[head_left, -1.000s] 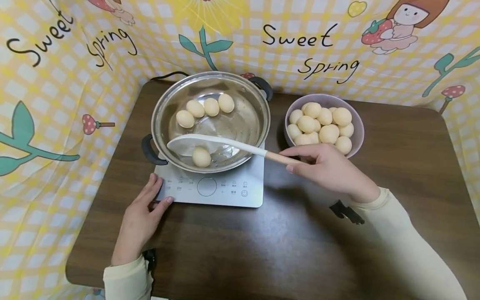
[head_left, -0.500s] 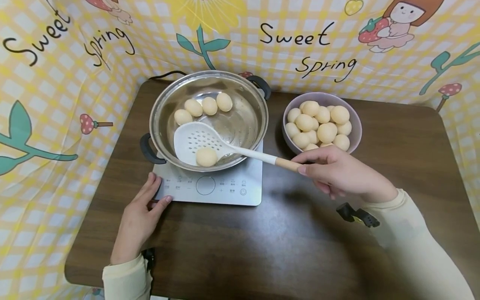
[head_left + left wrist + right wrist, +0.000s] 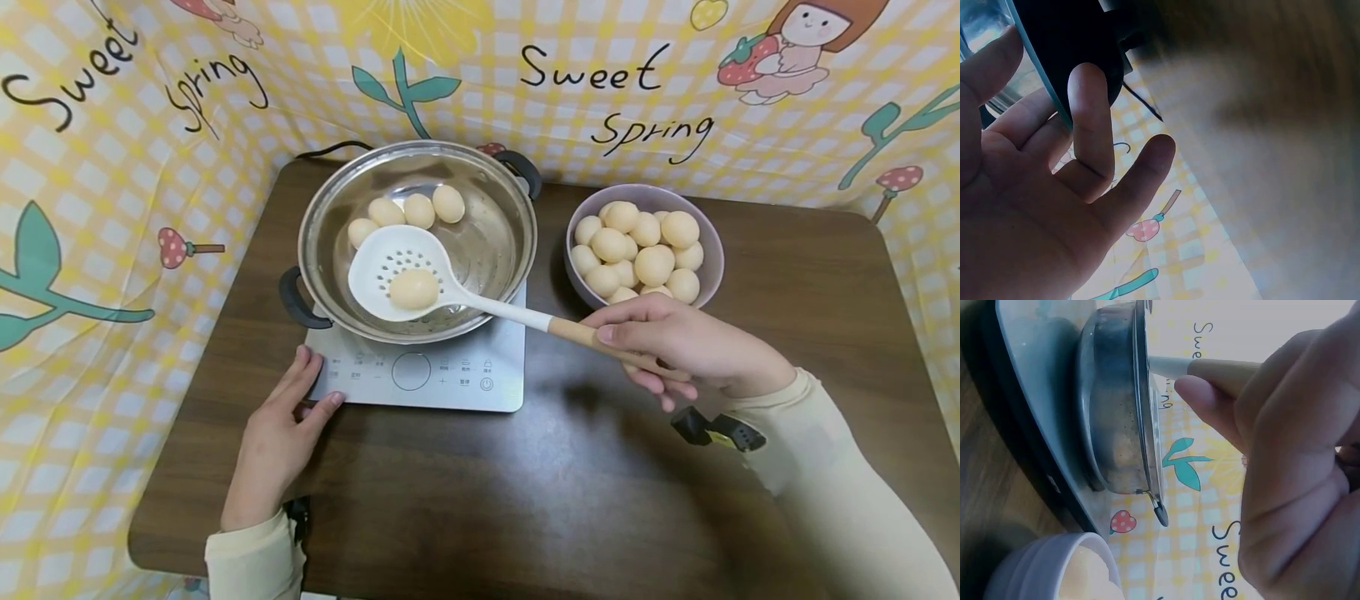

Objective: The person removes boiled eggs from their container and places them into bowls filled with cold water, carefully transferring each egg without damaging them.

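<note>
My right hand [image 3: 678, 346] grips the wooden handle of a white slotted spoon [image 3: 401, 250], thumb and fingers round it. One pale egg [image 3: 414, 288] lies in the spoon's perforated bowl, over the steel pot [image 3: 517, 237]. Several more eggs [image 3: 448, 204] sit in a row in the pot toward its back, partly overlapped by the spoon. At the left edge of the silver induction cooker [image 3: 480, 396], my left hand [image 3: 277, 442] rests with thumb and fingers spread against its corner. In the left wrist view, relaxed fingers [image 3: 1091, 119] lie along the cooker's dark side.
Right of the pot stands a lilac bowl [image 3: 716, 258] heaped with several pale eggs. A black pot handle [image 3: 300, 300] sticks out above the left hand. A patterned yellow cloth [image 3: 510, 33] hangs behind and left of the brown table [image 3: 525, 508]. A black cord [image 3: 333, 150] runs behind.
The slotted spoon has turned face up under the single egg and lifted it from the pot's front. My right hand has shifted slightly right. The left hand stays in place.
</note>
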Tool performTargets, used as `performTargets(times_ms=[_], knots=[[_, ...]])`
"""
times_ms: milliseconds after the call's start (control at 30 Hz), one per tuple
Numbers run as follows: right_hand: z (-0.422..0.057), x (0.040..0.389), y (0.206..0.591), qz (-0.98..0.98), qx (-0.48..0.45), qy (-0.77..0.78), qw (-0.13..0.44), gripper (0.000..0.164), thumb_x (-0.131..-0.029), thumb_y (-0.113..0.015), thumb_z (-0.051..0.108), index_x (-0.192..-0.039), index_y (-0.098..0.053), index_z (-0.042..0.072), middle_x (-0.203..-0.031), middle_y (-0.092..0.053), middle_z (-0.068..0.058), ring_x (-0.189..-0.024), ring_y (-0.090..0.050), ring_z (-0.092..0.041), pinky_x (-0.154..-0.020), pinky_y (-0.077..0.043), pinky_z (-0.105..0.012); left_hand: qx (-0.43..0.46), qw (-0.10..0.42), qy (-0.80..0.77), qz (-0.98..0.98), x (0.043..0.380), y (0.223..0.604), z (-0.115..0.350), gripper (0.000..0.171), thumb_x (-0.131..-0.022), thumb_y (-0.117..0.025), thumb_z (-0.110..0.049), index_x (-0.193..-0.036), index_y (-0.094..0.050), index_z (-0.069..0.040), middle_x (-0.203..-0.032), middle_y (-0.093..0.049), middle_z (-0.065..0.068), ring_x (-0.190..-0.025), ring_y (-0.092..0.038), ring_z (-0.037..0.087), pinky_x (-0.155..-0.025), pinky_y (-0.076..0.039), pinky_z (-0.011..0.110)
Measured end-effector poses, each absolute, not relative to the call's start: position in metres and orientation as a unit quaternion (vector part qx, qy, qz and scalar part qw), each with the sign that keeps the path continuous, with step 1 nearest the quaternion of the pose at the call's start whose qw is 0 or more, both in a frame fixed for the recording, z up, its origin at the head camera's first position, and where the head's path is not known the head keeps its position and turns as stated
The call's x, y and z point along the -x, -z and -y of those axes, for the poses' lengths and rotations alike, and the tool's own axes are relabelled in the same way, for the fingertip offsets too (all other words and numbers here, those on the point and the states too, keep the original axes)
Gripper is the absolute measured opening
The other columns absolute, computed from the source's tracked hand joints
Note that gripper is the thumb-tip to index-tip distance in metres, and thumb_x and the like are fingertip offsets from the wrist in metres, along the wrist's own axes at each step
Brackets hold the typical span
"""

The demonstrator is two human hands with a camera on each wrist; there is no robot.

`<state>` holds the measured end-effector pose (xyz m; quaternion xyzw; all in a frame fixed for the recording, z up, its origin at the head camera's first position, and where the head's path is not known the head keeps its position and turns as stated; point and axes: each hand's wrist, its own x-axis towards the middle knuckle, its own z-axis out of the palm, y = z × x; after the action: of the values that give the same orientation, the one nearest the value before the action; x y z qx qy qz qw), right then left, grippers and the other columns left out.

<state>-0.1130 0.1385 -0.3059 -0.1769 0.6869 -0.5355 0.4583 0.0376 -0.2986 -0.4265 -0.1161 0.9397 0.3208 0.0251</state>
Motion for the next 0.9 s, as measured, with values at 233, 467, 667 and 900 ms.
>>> performTargets(times_ms=[233, 467, 667, 900], knots=[[-0.139, 0.114, 0.308, -0.658, 0.183, 0.560, 0.469, 0.037, -0.107, -0.049, 0.020, -0.139, -0.054, 0.000, -0.053, -0.048, -0.008, -0.032, -0.041, -0.010, -0.031, -0.044, -0.032, 0.116, 0.025, -0.320, -0.940, -0.037, 0.427, 0.299, 0.065, -0.102, -0.060, -0.042, -0.156, -0.038, -0.014, -0.165, -0.022, 0.000, -0.146, -0.033, 0.033, -0.095, -0.049, 0.053], [-0.144, 0.115, 0.310, -0.635, 0.196, 0.587, 0.463, 0.037, -0.108, -0.048, 0.017, -0.140, -0.054, 0.001, -0.053, -0.048, -0.007, -0.032, -0.040, -0.011, -0.034, -0.048, -0.036, 0.117, 0.028, -0.320, -0.940, -0.037, 0.426, 0.299, 0.065, -0.102, -0.060, -0.043, -0.156, -0.038, -0.014, -0.165, -0.022, -0.001, -0.146, -0.033, 0.033, -0.095, -0.049, 0.053], [-0.155, 0.114, 0.312, -0.629, 0.200, 0.606, 0.444, 0.033, -0.108, -0.049, 0.015, -0.139, -0.059, 0.006, -0.053, -0.046, -0.007, -0.030, -0.037, -0.017, -0.034, -0.047, -0.037, 0.120, 0.033, -0.321, -0.939, -0.037, 0.427, 0.298, 0.066, -0.102, -0.060, -0.044, -0.157, -0.038, -0.015, -0.165, -0.021, -0.001, -0.146, -0.032, 0.034, -0.095, -0.049, 0.054], [-0.173, 0.111, 0.315, -0.641, 0.181, 0.614, 0.423, 0.032, -0.108, -0.047, 0.012, -0.136, -0.063, 0.013, -0.054, -0.048, -0.008, -0.029, -0.032, -0.025, -0.034, -0.048, -0.038, 0.121, 0.033, -0.314, -0.941, -0.036, 0.428, 0.298, 0.065, -0.102, -0.060, -0.043, -0.157, -0.038, -0.015, -0.165, -0.022, 0.000, -0.146, -0.032, 0.033, -0.094, -0.048, 0.054]])
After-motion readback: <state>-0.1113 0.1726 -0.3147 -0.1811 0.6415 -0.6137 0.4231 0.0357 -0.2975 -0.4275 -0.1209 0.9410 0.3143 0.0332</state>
